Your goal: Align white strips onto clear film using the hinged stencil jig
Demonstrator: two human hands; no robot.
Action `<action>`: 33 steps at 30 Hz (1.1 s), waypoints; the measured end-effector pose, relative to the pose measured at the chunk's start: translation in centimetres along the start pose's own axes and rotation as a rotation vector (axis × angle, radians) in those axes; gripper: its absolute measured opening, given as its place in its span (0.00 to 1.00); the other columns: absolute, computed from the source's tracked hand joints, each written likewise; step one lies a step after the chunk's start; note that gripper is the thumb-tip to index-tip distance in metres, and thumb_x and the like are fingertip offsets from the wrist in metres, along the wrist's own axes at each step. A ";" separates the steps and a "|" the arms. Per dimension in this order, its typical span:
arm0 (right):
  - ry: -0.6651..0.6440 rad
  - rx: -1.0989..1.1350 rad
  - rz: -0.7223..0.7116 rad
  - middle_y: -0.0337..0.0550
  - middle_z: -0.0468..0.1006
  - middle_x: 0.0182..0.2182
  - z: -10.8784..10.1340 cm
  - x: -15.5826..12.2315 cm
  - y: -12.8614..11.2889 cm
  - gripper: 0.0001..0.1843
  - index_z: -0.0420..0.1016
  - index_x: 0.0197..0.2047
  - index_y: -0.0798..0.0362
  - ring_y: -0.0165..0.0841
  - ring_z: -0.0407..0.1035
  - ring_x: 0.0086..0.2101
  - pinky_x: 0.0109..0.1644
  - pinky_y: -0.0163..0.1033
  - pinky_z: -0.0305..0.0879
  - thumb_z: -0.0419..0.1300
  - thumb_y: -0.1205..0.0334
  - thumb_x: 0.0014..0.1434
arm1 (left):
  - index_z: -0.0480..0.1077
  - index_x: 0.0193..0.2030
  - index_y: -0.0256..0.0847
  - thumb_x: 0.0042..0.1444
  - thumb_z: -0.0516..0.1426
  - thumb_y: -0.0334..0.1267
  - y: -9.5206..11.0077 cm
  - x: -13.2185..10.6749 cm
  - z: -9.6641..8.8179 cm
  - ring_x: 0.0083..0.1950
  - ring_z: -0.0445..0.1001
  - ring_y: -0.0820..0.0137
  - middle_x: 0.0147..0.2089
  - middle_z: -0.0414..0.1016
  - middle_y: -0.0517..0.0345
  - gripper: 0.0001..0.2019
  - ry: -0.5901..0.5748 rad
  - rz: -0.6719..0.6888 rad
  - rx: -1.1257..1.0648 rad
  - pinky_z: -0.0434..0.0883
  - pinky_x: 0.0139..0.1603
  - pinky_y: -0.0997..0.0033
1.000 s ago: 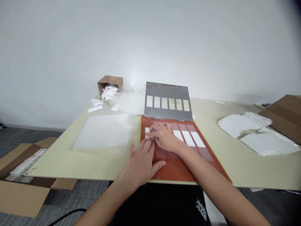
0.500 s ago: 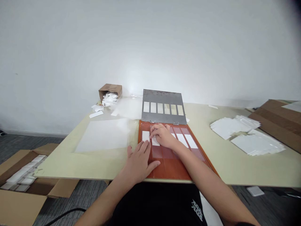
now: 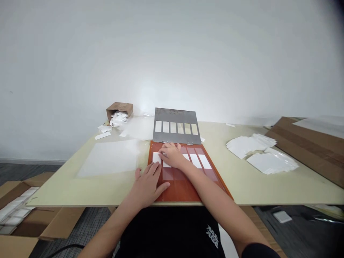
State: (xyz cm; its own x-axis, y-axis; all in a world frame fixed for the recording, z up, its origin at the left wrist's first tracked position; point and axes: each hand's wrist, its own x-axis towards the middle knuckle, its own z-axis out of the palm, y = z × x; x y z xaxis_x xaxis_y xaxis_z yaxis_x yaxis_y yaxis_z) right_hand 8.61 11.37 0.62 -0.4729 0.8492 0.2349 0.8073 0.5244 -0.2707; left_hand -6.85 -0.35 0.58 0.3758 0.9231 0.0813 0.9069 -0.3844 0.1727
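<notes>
An orange-red board (image 3: 185, 193) lies at the table's front edge, with a row of white rectangular cards and clear film strips across it. Hinged to its far edge, a grey metal plate (image 3: 175, 115) with several rectangular windows stands raised. My left hand (image 3: 146, 186) rests with fingers spread over the board's left edge, fingertips at the lower end of the leftmost white card (image 3: 156, 157). My right hand (image 3: 172, 156) lies over the row, fingers slightly bent, fingertips at that card's right side. It partly hides the cards beneath; I see nothing gripped in either hand.
Left of the board is a translucent sheet (image 3: 110, 157). Behind it, a small cardboard box (image 3: 120, 107) spills white pieces. White packets (image 3: 271, 161) lie to the right, before a large carton (image 3: 309, 143). An open carton (image 3: 56, 222) stands below the table's left side.
The whole view has shifted, so the table and board appear farther left. Both hands stay in nearly the same places on the board and its leftmost card.
</notes>
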 end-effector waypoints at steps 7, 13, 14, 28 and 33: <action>-0.023 0.019 0.053 0.44 0.74 0.47 0.1 0.6 -0.4 0.12 0.74 0.38 0.51 0.38 0.60 0.49 0.55 0.52 0.48 0.54 0.53 0.66 | 0.57 0.69 0.38 0.68 0.44 0.51 -0.3 0.0 0.5 0.69 0.61 0.52 0.69 0.62 0.39 0.28 0.081 0.004 0.033 0.57 0.64 0.36; -0.048 0.083 0.084 0.44 0.73 0.49 0.3 0.9 -0.7 0.19 0.72 0.34 0.51 0.41 0.58 0.51 0.56 0.55 0.45 0.55 0.44 0.65 | 0.62 0.67 0.39 0.68 0.45 0.49 -0.3 0.1 1.0 0.68 0.62 0.50 0.68 0.63 0.40 0.26 0.120 0.026 0.079 0.57 0.63 0.35; -0.050 0.103 0.088 0.44 0.72 0.49 0.4 0.9 -0.7 0.20 0.72 0.34 0.51 0.42 0.58 0.52 0.56 0.55 0.45 0.56 0.43 0.64 | 0.63 0.66 0.40 0.68 0.46 0.48 -0.4 0.1 1.0 0.68 0.61 0.50 0.68 0.64 0.41 0.25 0.131 0.030 0.084 0.57 0.63 0.35; 0.008 0.737 0.056 0.31 0.72 0.28 -3.4 -0.5 -0.4 0.14 0.65 0.47 0.47 0.29 0.68 0.29 0.37 0.36 0.65 0.57 0.54 0.58 | 0.67 0.65 0.45 0.65 0.50 0.46 -0.7 -0.3 0.9 0.67 0.61 0.47 0.71 0.58 0.40 0.23 0.407 0.103 0.118 0.60 0.59 0.44; 0.214 0.802 0.158 0.37 0.74 0.36 -7.5 -2.2 5.2 0.18 0.65 0.50 0.46 0.31 0.72 0.35 0.38 0.38 0.70 0.53 0.48 0.59 | 0.64 0.67 0.46 0.65 0.49 0.47 -1.2 -0.1 0.7 0.65 0.63 0.48 0.71 0.57 0.39 0.24 0.450 0.122 0.075 0.61 0.59 0.45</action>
State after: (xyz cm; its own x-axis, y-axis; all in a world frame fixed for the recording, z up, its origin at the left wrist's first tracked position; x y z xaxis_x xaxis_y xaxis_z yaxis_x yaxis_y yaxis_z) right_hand 16.46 11.76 5.72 -0.2335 0.9285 0.2887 0.3250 0.3544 -0.8768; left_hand -7.87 -0.01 -0.29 0.3751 0.7696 0.5167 0.8789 -0.4725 0.0656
